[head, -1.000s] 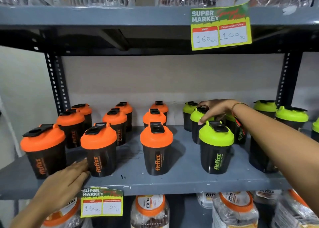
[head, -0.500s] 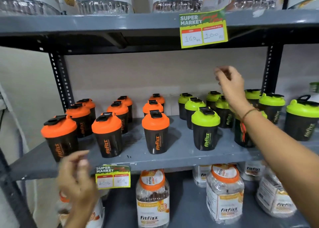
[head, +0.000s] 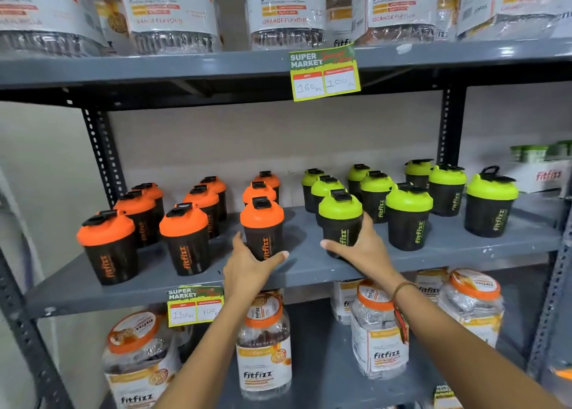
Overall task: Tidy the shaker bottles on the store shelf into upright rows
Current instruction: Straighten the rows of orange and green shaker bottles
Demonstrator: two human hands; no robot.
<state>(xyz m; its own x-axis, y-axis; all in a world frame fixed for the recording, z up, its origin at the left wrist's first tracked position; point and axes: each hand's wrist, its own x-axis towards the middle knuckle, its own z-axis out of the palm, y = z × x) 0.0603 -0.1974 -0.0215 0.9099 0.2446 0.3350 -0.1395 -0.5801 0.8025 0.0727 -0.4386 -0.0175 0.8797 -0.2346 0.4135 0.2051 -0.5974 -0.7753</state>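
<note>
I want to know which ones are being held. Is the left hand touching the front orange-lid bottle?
Touching. The head view shows the left hand wrapped around the base of the front orange-lid bottle, thumb on one side, fingers on the other.

Head view, close, facing grey shelf [head: 309,269] front-on, slightly downward.

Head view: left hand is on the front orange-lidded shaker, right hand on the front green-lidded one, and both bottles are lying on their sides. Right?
Not quite. The head view shows the left hand on the front orange-lidded shaker and the right hand on the front green-lidded shaker, but both bottles stand upright on the shelf, lids up.
</note>
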